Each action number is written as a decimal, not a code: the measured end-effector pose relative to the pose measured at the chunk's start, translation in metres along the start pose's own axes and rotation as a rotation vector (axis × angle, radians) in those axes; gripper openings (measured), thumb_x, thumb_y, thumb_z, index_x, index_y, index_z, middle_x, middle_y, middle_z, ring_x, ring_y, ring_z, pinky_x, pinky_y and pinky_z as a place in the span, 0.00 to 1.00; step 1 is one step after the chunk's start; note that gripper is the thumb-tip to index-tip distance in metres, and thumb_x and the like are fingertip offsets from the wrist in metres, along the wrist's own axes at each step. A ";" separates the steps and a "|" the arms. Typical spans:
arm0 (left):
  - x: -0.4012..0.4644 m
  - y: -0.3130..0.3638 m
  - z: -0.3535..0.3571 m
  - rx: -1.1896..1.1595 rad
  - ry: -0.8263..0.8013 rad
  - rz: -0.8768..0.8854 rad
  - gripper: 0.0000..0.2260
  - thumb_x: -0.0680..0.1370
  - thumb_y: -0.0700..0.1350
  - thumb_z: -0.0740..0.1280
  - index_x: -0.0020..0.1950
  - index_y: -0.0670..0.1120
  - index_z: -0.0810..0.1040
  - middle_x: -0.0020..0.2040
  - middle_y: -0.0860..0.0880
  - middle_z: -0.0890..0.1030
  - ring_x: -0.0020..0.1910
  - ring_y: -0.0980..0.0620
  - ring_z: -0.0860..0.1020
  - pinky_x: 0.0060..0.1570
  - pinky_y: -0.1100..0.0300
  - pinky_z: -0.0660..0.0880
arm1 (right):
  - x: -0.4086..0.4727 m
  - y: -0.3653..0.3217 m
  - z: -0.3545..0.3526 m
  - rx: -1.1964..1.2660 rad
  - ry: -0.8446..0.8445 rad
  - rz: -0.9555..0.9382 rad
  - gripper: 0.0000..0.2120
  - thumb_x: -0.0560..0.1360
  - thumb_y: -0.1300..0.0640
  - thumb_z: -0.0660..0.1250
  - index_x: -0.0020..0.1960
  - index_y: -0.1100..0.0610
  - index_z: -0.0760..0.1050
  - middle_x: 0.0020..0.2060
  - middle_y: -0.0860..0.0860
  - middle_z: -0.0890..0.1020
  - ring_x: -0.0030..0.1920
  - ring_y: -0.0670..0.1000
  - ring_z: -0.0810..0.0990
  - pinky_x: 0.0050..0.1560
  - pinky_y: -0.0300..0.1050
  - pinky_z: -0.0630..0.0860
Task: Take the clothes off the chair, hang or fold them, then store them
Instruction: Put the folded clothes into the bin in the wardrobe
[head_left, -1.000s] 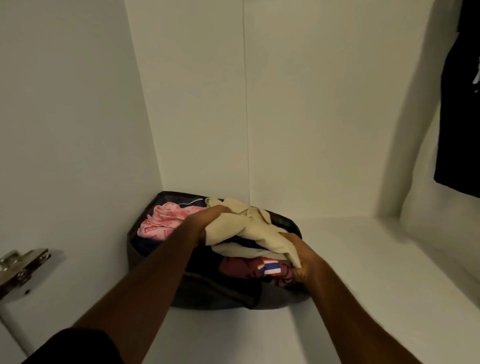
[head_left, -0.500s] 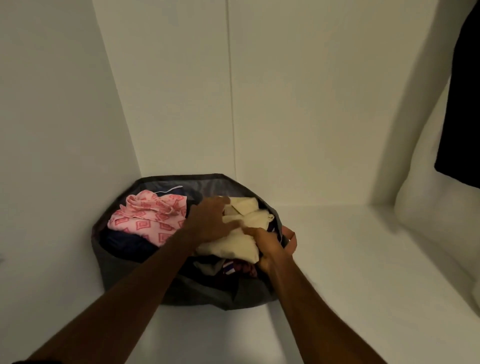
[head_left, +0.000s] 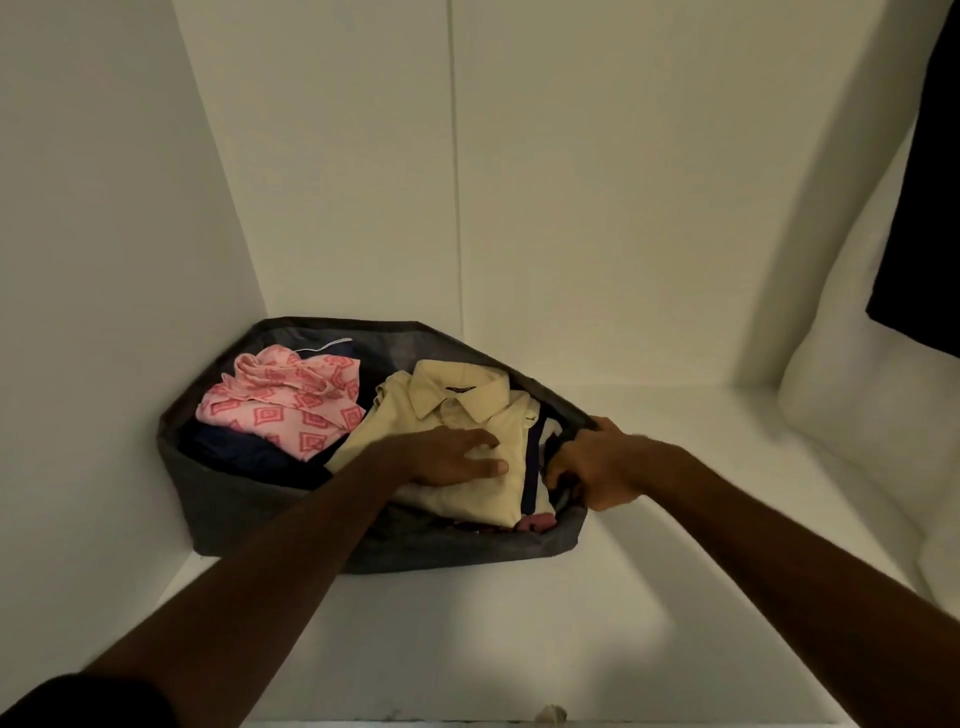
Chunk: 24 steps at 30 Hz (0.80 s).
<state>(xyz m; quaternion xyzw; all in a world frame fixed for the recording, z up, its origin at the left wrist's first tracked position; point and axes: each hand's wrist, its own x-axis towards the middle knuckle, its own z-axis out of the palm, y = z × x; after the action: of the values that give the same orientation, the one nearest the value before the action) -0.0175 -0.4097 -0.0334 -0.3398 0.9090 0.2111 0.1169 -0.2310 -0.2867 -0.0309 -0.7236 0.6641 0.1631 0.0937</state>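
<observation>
left hand presses flat on the cream shirt; right hand grips the grey bin rim; bare shelf lies rightward; collar label unreadable

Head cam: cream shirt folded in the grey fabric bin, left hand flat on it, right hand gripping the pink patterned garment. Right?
Not quite. In the head view the right hand grips the right rim of the grey fabric bin, not the pink patterned garment, which lies untouched. The rest holds: left hand flat on the folded cream shirt.
</observation>
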 end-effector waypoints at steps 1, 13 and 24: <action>0.002 0.000 0.000 0.016 -0.017 -0.003 0.32 0.80 0.68 0.56 0.81 0.57 0.59 0.82 0.46 0.59 0.79 0.44 0.59 0.76 0.49 0.57 | -0.002 -0.003 -0.006 -0.066 0.016 -0.015 0.19 0.73 0.56 0.68 0.61 0.40 0.79 0.56 0.41 0.81 0.61 0.49 0.76 0.70 0.55 0.63; -0.010 0.001 -0.002 0.024 0.032 0.148 0.18 0.84 0.58 0.59 0.63 0.50 0.80 0.64 0.45 0.81 0.62 0.48 0.78 0.64 0.53 0.70 | -0.043 0.028 -0.084 0.295 0.173 -0.067 0.19 0.67 0.60 0.79 0.53 0.44 0.80 0.56 0.40 0.82 0.57 0.36 0.74 0.63 0.53 0.67; -0.103 0.010 -0.022 0.097 -0.151 0.203 0.29 0.68 0.65 0.77 0.65 0.54 0.80 0.66 0.55 0.77 0.65 0.54 0.73 0.66 0.56 0.71 | -0.037 0.020 -0.062 -0.031 0.523 0.008 0.05 0.77 0.50 0.70 0.53 0.43 0.80 0.75 0.45 0.65 0.74 0.54 0.62 0.69 0.63 0.60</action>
<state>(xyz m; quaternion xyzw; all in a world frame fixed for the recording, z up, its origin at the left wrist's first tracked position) 0.0504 -0.3541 0.0256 -0.2233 0.9364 0.2028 0.1794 -0.2461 -0.2759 0.0412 -0.7399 0.6660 -0.0191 -0.0931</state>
